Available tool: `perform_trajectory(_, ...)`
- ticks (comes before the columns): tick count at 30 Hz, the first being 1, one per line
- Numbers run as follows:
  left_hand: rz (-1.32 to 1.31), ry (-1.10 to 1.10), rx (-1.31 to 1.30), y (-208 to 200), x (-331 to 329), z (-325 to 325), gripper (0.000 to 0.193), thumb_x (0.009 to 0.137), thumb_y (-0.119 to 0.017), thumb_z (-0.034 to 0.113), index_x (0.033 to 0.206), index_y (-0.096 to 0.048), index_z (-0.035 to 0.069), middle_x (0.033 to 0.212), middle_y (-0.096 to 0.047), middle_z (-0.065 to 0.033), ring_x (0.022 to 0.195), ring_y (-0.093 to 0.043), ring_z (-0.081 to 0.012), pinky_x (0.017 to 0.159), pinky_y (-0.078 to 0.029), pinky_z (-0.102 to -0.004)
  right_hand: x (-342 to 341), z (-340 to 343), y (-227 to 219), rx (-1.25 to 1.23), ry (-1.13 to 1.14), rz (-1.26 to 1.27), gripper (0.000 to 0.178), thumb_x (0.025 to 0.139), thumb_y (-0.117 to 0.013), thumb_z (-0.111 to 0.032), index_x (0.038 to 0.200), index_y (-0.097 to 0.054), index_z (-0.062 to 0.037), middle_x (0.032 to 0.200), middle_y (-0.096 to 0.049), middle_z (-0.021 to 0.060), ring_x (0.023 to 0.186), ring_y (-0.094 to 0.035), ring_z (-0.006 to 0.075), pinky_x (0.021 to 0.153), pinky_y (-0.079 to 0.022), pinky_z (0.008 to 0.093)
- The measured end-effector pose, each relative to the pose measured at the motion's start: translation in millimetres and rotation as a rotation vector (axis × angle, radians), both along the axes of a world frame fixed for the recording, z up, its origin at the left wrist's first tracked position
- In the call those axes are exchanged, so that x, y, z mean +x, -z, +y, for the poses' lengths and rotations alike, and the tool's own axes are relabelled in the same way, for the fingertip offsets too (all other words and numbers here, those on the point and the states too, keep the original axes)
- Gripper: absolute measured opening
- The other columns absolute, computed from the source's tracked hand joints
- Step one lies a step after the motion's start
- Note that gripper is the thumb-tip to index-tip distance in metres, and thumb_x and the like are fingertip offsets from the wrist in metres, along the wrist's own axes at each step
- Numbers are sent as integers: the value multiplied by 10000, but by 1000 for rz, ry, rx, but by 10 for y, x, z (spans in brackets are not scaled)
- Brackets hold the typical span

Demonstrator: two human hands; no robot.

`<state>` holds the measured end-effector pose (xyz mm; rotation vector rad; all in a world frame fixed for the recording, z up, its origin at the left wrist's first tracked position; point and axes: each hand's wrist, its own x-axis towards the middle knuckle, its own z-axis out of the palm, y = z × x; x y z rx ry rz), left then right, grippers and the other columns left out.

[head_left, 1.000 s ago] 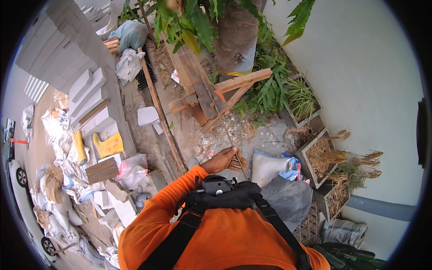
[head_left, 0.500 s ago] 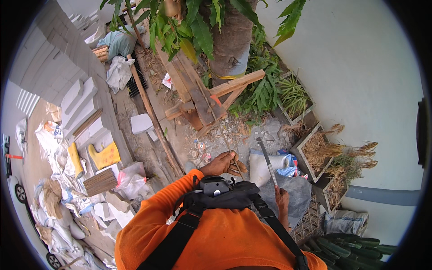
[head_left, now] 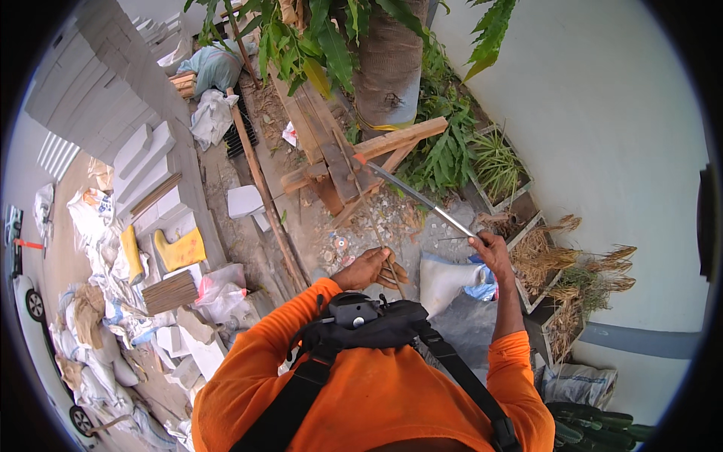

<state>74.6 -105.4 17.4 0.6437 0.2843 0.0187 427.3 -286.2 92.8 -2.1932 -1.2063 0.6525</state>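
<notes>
My left hand [head_left: 367,269] is closed around a small bundle of thin brown sticks [head_left: 392,273] held low in front of my chest; one long thin stick [head_left: 367,203] rises from it toward the planks. My right hand [head_left: 490,248] grips the handle of a long knife [head_left: 414,196]. The narrow blade slants up and to the left, and its tip ends above the wooden planks. Both arms wear orange sleeves. A black camera mount with straps sits on my chest.
Rough wooden planks and a trestle [head_left: 324,143] lean by a palm trunk [head_left: 388,68]. A white sack [head_left: 443,280] lies below my hands. Crates of dry grass [head_left: 544,256] stand along the white wall [head_left: 602,113]. Grey blocks [head_left: 143,151], yellow boots [head_left: 178,248] and rubble bags lie left.
My right hand came up into view with the knife, and the blade swung from nearly upright to slanting up-left over the planks. My left hand kept hold of the sticks.
</notes>
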Motion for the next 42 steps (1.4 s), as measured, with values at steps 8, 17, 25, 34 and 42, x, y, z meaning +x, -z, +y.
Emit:
perform_trajectory(8, 116, -67, 90, 26, -16, -61, 396, 1124, -365, 451, 1091, -504, 81, 1144, -709, -239, 1087, -716, -398, 881, -616, -555, 746, 922, -298, -100, -326, -295, 625, 853, -742, -636, 964, -763, -22, 741, -680, 146, 700, -658, 299, 676, -508, 415)
perform_trajectory(17, 166, -121, 121, -152, -16, -139, 403, 1114, -380, 478, 1083, -488, 90, 1123, -709, -245, 1070, -724, -412, 845, -630, -542, 1057, 1647, -665, -156, -475, -370, 636, 819, -758, -660, 967, -772, -42, 747, -677, 131, 705, -644, 283, 686, -505, 418)
perform_trajectory(25, 151, -123, 133, -142, 6, -153, 399, 1117, -372, 468, 1097, -486, 86, 1126, -710, -253, 1068, -724, -415, 828, -633, -536, 1161, 1516, -425, -100, -484, -351, 620, 831, -783, -615, 919, -745, -2, 686, -601, 103, 640, -549, 235, 630, -448, 412)
perform_trajectory(34, 187, -141, 145, -144, -51, -132, 405, 1114, -380, 478, 1088, -502, 93, 1105, -722, -228, 1037, -737, -381, 813, -634, -521, 1011, 1435, -375, -72, -447, -320, 640, 831, -765, -647, 885, -713, -11, 670, -581, 89, 636, -526, 229, 623, -432, 414)
perform_trajectory(42, 97, -152, 15, -58, -171, -516, 434, 1093, -412, 543, 1084, -536, 127, 1020, -718, -98, 1043, -722, -276, 889, -604, -489, 854, 1175, 63, -131, -239, -415, 630, 833, -748, -670, 848, -668, -45, 683, -568, 87, 653, -524, 251, 650, -436, 418)
